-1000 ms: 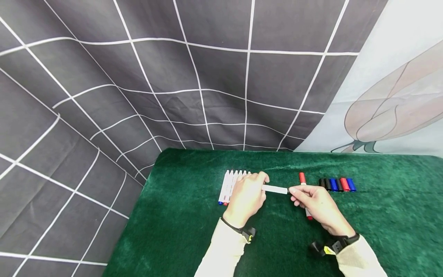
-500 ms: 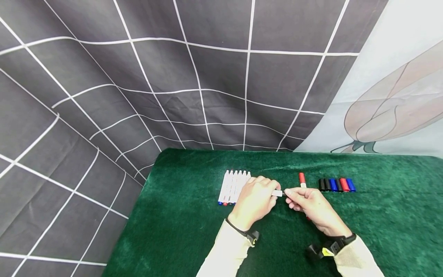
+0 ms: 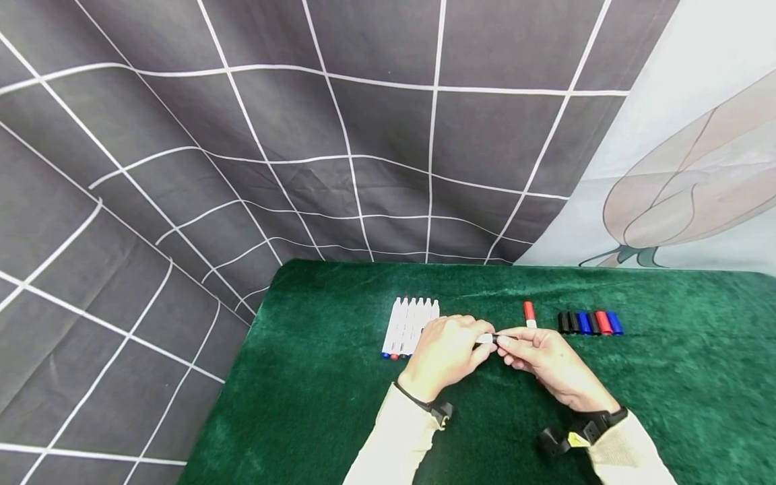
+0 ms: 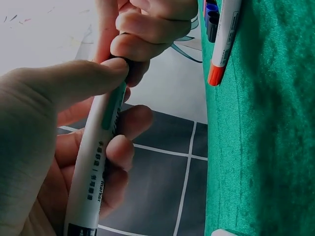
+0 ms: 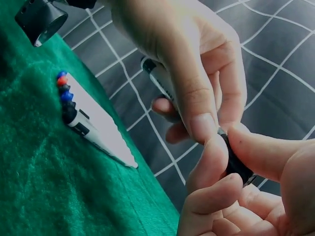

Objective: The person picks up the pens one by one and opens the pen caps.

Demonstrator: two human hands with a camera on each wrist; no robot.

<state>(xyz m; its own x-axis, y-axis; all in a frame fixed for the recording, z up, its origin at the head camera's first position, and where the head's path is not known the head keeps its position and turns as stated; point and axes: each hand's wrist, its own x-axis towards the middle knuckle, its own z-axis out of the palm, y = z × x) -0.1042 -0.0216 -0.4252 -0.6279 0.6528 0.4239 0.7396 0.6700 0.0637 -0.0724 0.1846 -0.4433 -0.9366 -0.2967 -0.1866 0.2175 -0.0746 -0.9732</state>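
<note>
My left hand (image 3: 445,353) grips a white marker (image 4: 83,187), its thumb pressed near the marker's upper end. At that end, my right hand (image 3: 545,364) pinches a small black cap (image 5: 236,160) between thumb and fingers. Both hands' fingertips meet around the joint, so they partly hide how far the cap sits on the marker. Under the right hand lies another marker with a red cap (image 3: 529,311), its lower part mostly covered. Just left of my left hand is a row of white markers (image 3: 403,323) with coloured ends.
Loose black, blue and red caps (image 3: 583,323) lie in a row to the right. Green velvet cloth (image 3: 303,397) covers the table. A dark grid-patterned curtain (image 3: 388,135) hangs behind and at the left.
My left hand has shifted right and slid along the marker towards its end, so less of the white body shows. The marker's end is now at the black cap; my right hand barely moved.
</note>
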